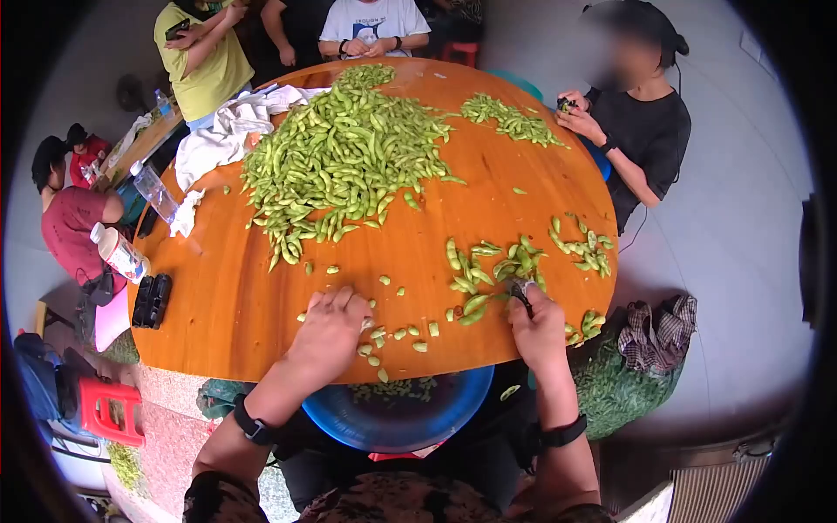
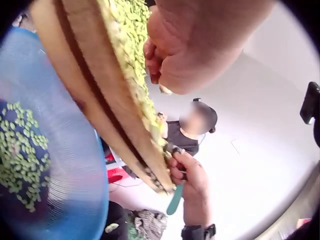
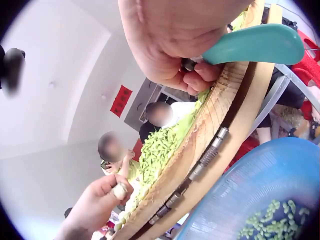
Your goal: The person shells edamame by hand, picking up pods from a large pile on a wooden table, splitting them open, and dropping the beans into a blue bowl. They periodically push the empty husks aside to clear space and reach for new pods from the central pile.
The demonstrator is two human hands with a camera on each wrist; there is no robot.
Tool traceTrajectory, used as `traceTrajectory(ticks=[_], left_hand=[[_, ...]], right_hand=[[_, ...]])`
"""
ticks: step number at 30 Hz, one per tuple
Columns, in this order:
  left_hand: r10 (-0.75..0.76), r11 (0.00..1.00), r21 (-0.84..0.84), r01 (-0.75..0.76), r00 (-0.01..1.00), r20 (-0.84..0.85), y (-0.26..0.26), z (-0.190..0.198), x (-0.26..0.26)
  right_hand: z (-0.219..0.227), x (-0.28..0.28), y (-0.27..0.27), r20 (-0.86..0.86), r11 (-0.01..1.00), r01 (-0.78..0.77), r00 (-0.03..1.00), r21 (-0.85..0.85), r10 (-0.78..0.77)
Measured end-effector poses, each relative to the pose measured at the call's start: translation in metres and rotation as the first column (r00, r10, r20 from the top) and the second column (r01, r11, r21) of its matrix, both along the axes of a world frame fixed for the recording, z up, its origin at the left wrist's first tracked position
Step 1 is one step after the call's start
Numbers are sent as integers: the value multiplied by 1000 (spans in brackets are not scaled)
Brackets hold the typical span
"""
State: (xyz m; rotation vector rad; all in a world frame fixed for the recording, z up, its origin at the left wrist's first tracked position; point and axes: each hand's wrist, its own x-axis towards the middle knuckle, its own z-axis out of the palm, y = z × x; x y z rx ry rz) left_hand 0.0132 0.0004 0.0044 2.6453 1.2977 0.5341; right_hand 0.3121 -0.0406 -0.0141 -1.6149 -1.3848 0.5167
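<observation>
My right hand grips a small tool with a teal handle that sticks out past the palm. The tool's dark end overlaps some green soybean pods on the table; its kind is hidden by the fingers. Over the near table edge, my left hand is curled, with a small whitish piece between thumb and fingers. Shelled beans lie scattered beside it. Below the edge is a blue basin, with many shelled beans in it.
A big heap of pods covers the middle of the round wooden table. Smaller pod piles lie to the right. A black case, bottles and white cloth line the left side. Several people are around the table.
</observation>
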Motion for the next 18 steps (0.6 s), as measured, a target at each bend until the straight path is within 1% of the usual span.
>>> traceTrajectory(ticks=[1,2,4,5,7,8,9,10,11,13,14,15,16,17,18], left_hand=[[-5,999,32,5,1000,-19,0,1,5],[-5,999,32,5,1000,-19,-1,7,14],[-7,994,-106,33,973,232,-7,31,38],[-5,994,-105,30,973,233,-8,37,47],[-102,986,-80,146,909,404,-8,44,60],[-102,987,-75,144,908,405,-7,42,60],[-170,982,-23,189,927,335,-5,36,58],[-235,971,21,238,936,260,-4,29,58],[-235,971,19,238,937,260,-5,25,61],[-251,963,-34,268,934,253,-9,17,71],[-268,957,-56,286,939,216,-9,15,75],[-265,958,-53,282,940,214,-8,9,76],[-292,955,-21,297,947,137,-8,2,77],[-314,949,10,314,948,60,-8,-1,77],[-323,945,-43,324,946,38,-13,3,74]], right_hand=[[0,0,-1,-16,999,-9,1000,50,10],[-1,1,-1,-16,999,-9,1000,50,10],[-1,2,-1,-140,1000,-15,990,26,19],[2,1,-3,-139,999,-18,990,28,21],[13,-2,-8,80,1000,7,997,17,-8],[16,-7,-10,184,998,-16,983,59,4],[18,-14,-12,285,994,-39,958,98,9],[18,-21,-11,286,989,-76,958,130,36],[21,-26,-12,339,989,-129,935,65,100],[19,-39,-11,453,978,-195,880,68,144],[18,-38,-8,452,977,-200,880,71,147],[16,-35,-5,512,984,-172,850,53,121],[17,-31,-2,572,989,-143,815,37,96],[23,-26,-2,611,999,-37,791,14,20],[20,-15,0,618,1000,5,786,18,-15]])
